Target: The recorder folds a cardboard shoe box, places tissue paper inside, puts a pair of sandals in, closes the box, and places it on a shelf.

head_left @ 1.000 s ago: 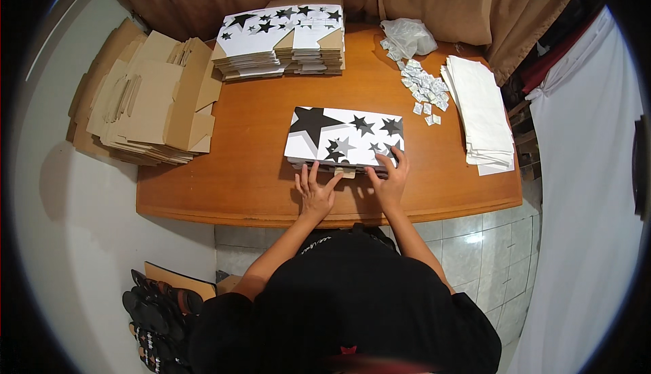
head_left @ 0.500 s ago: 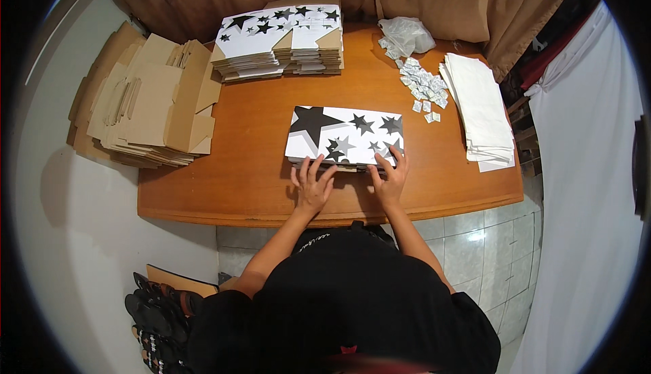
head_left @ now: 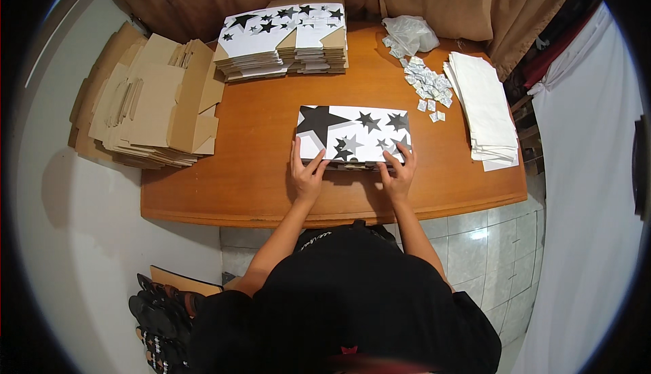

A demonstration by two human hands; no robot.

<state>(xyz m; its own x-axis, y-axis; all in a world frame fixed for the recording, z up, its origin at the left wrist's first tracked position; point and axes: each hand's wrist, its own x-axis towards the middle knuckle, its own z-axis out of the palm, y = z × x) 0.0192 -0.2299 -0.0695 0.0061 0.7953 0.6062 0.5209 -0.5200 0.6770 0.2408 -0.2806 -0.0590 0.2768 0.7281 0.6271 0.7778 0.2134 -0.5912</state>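
A closed white cardboard box (head_left: 354, 132), printed with black and grey stars, lies on the wooden table in front of me. My left hand (head_left: 306, 174) grips its front left corner, fingers along the left side and thumb at the front edge. At the front right corner, my right hand (head_left: 399, 172) holds the box, its thumb against the front and its fingers over the top and right side. The front face is mostly hidden from above.
Flat brown cardboard blanks (head_left: 146, 103) are stacked at the left. Star-printed blanks (head_left: 258, 45) form a pile at the back. Small white sachets (head_left: 428, 82) lie by a clear plastic bag (head_left: 411, 36). Folded white cloth-like sheets (head_left: 483, 109) sit at the table's (head_left: 251, 198) right.
My left hand has moved from the box's front edge to its left corner and closed on it. My right hand has settled on the right corner, and the box sits slightly further right.
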